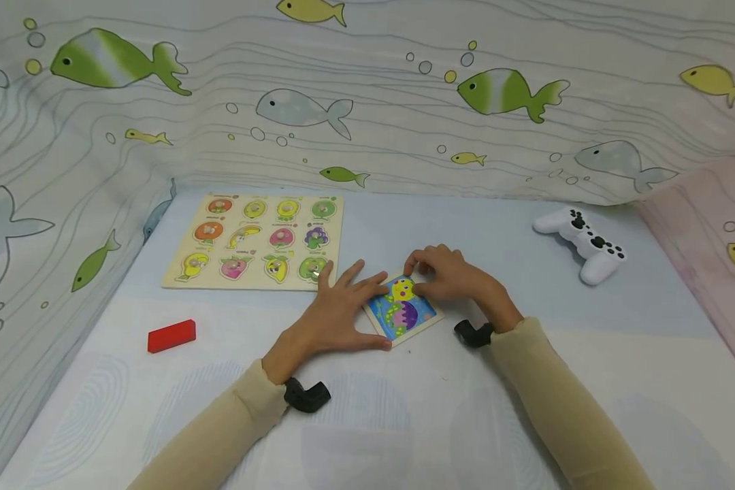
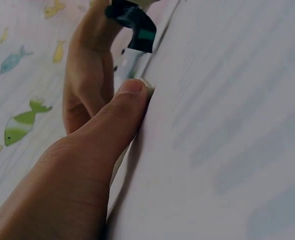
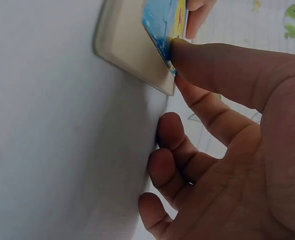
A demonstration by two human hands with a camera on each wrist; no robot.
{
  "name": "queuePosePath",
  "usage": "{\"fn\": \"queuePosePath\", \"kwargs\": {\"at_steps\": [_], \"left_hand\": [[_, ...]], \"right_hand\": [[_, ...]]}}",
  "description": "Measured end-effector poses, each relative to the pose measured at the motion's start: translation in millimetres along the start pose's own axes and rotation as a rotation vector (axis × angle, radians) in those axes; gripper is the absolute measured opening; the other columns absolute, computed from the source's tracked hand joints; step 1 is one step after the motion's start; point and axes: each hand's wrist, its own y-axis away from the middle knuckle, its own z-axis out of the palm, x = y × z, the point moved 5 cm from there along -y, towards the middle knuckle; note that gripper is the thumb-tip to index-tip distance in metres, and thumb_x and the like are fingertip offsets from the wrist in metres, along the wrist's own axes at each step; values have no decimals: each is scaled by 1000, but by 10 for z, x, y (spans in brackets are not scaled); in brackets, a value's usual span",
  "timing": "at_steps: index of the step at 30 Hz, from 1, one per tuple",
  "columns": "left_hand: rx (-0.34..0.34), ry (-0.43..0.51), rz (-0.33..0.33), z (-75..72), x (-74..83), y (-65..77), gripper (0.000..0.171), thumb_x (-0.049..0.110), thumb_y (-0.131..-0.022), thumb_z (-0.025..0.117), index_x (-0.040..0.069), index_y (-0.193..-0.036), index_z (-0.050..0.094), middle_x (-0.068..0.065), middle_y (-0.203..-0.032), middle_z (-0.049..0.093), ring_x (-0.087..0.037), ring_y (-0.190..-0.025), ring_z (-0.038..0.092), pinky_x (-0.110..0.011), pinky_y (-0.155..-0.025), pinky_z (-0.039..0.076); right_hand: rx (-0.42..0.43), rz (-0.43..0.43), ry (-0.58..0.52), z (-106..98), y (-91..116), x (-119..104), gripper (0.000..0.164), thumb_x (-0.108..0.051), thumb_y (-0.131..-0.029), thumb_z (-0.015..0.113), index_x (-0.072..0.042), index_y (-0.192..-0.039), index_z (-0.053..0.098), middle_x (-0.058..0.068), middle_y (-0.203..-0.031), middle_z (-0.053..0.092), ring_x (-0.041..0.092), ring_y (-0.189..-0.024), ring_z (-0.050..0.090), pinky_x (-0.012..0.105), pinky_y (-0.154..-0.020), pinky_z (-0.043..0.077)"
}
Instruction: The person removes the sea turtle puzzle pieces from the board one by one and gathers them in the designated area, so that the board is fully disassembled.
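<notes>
A small square wooden puzzle [image 1: 405, 314] with a yellow, green and purple turtle on blue lies tilted on the table in the head view. My left hand [image 1: 333, 309] is spread at its left side, fingers straight. The left thumb [image 2: 125, 105] touches the near corner, and a fingertip reaches onto the picture. At the puzzle's far right side, my right hand [image 1: 447, 272] pinches a puzzle piece [image 3: 160, 22], blue with some yellow, between thumb and index finger. In the right wrist view that piece slants up from the pale wooden tray [image 3: 125, 42]; the other fingers curl beside it.
A wooden fruit peg board [image 1: 260, 255] lies at the back left, right behind my left fingers. A red block [image 1: 171, 336] sits at the left. At the back right rests a white game controller [image 1: 582, 241]. Fish-printed cloth walls [image 1: 398, 156] rise behind the table.
</notes>
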Motion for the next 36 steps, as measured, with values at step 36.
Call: {"fn": "queuePosePath", "kwargs": {"at_steps": [36], "left_hand": [[8,-27,0,-20,21,-3,91,84,-70,67,35,-145,53,8,-162,42,-34,-157,25,-74,-117,5]], "right_hand": [[-9,-38,-122,11,-65,-113,22,0,-85,70,-3,-105,62,9,-102,63,25,-96,54,39,-90,48]]}}
